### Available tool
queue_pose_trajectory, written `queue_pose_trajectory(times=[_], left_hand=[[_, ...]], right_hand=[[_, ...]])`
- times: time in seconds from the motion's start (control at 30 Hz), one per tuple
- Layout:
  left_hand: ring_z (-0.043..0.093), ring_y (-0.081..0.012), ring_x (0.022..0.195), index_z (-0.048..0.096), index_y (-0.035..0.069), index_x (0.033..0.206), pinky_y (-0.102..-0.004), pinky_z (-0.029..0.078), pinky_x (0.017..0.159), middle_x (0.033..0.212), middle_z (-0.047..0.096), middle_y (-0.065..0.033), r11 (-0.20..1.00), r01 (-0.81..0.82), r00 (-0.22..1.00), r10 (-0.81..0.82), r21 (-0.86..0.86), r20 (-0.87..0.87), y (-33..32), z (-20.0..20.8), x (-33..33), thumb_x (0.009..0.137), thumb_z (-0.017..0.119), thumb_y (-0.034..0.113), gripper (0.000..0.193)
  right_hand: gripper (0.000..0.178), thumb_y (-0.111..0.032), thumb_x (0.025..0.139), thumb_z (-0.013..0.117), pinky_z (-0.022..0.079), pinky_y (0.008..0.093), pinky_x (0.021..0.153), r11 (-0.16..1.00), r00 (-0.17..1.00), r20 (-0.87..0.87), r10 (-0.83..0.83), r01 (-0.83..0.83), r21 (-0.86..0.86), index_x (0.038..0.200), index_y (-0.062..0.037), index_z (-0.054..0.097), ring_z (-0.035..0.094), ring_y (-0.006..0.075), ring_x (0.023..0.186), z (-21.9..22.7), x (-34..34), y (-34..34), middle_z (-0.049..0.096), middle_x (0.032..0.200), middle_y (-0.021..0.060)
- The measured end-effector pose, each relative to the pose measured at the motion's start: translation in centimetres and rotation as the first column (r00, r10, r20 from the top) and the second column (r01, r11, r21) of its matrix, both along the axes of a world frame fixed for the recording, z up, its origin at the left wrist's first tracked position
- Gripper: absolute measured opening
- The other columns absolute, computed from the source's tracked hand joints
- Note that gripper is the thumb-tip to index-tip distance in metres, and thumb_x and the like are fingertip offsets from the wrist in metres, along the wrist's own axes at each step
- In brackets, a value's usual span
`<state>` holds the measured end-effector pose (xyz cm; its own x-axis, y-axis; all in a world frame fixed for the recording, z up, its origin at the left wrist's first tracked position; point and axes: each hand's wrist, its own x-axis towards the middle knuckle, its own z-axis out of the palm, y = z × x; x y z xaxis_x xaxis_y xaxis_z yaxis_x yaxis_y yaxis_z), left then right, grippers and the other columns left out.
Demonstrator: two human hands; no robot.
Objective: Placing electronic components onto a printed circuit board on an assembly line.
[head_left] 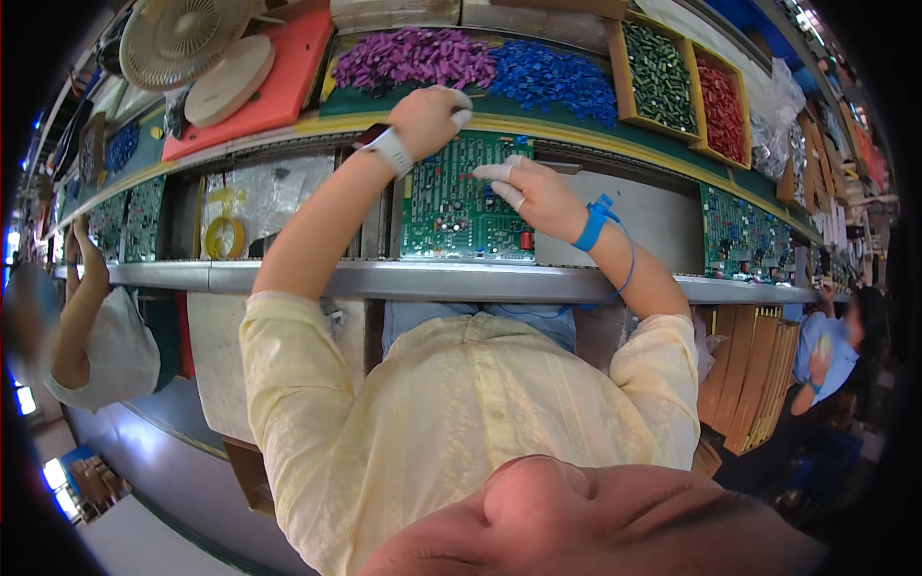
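On the conveyor in front of me lies a green circuit board point(445, 223) filled with small parts, with a red block-shaped component point(526, 240) at its near right corner. My left hand point(427, 122), wearing white finger covers, is above the board's far edge, beside the piled parts. Its fingers are bent together; what they hold, if anything, is too small to make out. Over the board's right side is my right hand point(540, 197), also with finger covers. Its covered fingers reach toward the board with a gap between the tips, and I see nothing held there.
Purple parts point(418, 58) and blue parts point(552, 79) lie heaped behind the conveyor. Boxes of dark green parts point(660, 77) and red parts point(720, 110) stand to their right. A metal rail point(365, 279) runs before me; a blue wrist strap point(597, 223) trails its cord. Co-workers sit at both sides.
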<state>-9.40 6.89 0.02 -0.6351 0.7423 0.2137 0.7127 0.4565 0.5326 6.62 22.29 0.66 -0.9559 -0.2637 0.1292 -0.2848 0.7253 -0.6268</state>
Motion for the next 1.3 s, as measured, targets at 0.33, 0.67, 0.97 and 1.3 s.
queue_pose_trajectory(times=[0.33,0.67,0.97,1.3], left_hand=[[0.061,-0.0352,0.084,0.061,0.002,0.092,-0.0425,0.049,0.073,0.093,0.061,-0.0214,0.965,-0.105,0.97,0.046,-0.239,-0.239,7.6,-3.3,-3.9,0.08,0.057,0.019,0.021],[0.062,-0.0311,0.083,0.065,0.004,0.094,-0.0369,0.048,0.074,0.089,0.064,-0.0171,0.983,-0.005,0.99,-0.021,0.185,0.139,1.6,-0.1,3.1,0.077,0.055,0.007,0.019],[0.061,-0.0314,0.079,0.066,0.004,0.092,-0.0371,0.048,0.073,0.088,0.064,-0.0164,0.998,-0.015,0.955,-0.006,0.068,0.298,-0.6,-0.7,5.2,0.077,0.058,0.008,0.017],[0.058,-0.032,0.083,0.064,0.002,0.078,-0.0397,0.046,0.075,0.085,0.061,-0.0143,0.989,0.149,0.985,-0.148,-0.004,0.088,-0.2,-2.3,5.5,0.072,0.062,0.008,0.009]], right_hand=[[0.023,-0.005,0.08,0.055,0.045,0.0382,0.074,0.959,0.995,0.03,-0.095,0.1,-0.265,0.103,-0.0075,0.059,0.057,0.0323,0.085,-1.3,-1.0,1.8,0.06,0.089,0.0147],[0.013,-0.009,0.074,0.06,0.044,0.0412,0.081,0.998,0.999,-0.049,-0.012,0.015,0.063,0.087,-0.0056,0.064,0.057,0.0305,0.09,-3.8,-2.9,1.9,0.061,0.09,0.014],[0.014,-0.009,0.074,0.062,0.045,0.0402,0.078,0.985,0.995,-0.098,-0.014,0.031,0.171,0.088,-0.0072,0.064,0.056,0.03,0.087,-3.6,-2.7,1.4,0.061,0.084,0.0107],[0.01,-0.008,0.071,0.062,0.045,0.0405,0.075,0.984,0.993,-0.121,-0.008,0.03,0.178,0.081,-0.0046,0.062,0.055,0.03,0.084,-3.5,-2.6,1.4,0.059,0.08,0.0119]])
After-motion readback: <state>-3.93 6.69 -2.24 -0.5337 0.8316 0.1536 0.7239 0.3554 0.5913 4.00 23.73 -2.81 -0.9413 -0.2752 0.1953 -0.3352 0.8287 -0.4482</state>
